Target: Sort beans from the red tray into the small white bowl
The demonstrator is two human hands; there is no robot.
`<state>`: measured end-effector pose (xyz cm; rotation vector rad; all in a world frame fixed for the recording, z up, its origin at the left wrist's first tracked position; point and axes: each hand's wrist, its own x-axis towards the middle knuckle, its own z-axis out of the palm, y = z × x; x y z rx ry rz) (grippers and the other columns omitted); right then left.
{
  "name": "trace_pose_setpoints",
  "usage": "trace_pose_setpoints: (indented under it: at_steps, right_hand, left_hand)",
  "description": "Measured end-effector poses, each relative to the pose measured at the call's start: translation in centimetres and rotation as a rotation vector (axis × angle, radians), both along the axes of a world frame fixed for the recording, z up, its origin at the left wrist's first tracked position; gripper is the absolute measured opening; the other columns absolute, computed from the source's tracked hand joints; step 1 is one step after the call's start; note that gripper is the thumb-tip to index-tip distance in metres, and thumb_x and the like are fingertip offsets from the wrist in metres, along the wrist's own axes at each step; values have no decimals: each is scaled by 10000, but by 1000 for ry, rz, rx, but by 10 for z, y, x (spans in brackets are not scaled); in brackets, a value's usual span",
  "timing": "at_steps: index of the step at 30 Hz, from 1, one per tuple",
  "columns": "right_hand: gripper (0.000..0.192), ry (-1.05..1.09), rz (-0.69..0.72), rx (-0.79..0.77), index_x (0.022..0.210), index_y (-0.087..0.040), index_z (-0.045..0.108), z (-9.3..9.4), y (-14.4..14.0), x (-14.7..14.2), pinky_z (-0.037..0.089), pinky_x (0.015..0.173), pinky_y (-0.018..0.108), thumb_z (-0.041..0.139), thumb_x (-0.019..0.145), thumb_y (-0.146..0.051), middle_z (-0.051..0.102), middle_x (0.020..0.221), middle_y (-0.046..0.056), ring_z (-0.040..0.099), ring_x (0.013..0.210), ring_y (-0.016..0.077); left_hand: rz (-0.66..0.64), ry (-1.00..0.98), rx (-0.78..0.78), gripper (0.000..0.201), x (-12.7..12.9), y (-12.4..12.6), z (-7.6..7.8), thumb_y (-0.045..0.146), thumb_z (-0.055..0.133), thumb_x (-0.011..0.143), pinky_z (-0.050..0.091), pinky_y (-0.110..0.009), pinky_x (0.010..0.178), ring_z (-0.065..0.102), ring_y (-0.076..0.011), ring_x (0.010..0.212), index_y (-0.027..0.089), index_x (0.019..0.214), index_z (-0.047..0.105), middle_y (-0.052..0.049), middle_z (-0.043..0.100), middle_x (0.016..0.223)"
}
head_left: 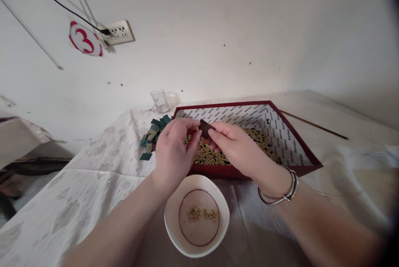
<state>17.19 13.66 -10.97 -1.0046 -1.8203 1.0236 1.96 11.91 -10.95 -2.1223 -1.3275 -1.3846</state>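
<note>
My right hand (232, 140) is closed, pinching a small dark brown card (205, 128) between thumb and fingers. My left hand (177, 142) is also closed, its thumb and fingertips meeting beside the card's left edge. A yellowish speck shows at those fingertips, but what they hold is too small to make out. Both hands are over a dark red box (249, 104) with a white printed lining. Many small gold beads (212, 157), mixed with dark ones, cover its floor. Nearer to me, a white bowl (197, 250) with a dark ring inside holds small clusters of gold beads (210, 214).
A heap of green and brown cards (155, 127) lies left of the box. Behind it stands a clear glass mug (160, 101). A thin brown stick (314, 124) lies to the right. The patterned tablecloth (102, 175) meets a wall with a power socket (120, 33).
</note>
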Motion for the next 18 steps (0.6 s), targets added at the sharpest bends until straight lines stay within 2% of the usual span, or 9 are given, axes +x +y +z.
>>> trace_pose_setpoints:
  at_steps: [3,6,13,18]
  right_hand:
    - [210,21,22,-10,736,-200,509,-1,0,-1,396,586,268,383,887,-274,526,647,-13,513,636,133]
    - [219,4,50,28,699,-199,483,-1,0,-2,375,570,266,381,886,-249,502,630,-21,485,615,126]
    - [210,56,175,59,735,-191,511,2,-2,-2,396,603,258,371,892,-202,504,662,-22,485,640,117]
    - [212,99,203,22,766,-186,533,1,-2,-1,408,609,252,371,900,-215,501,659,-24,483,637,112]
  left_hand:
    - [-25,-13,-4,61,0,1,-2,140,581,776,500,-232,675,585,-107,756,183,820,581,-3,638,796]
    - [-63,-4,55,44,-1,0,-3,150,600,769,510,-245,693,595,-111,763,186,794,592,-2,642,789]
    - [-71,64,199,88,-6,2,-5,173,657,734,509,-274,669,581,-126,740,181,817,630,-26,615,781]
    - [-90,164,254,145,-13,5,-3,159,654,734,488,-277,643,564,-130,727,189,874,632,-28,618,780]
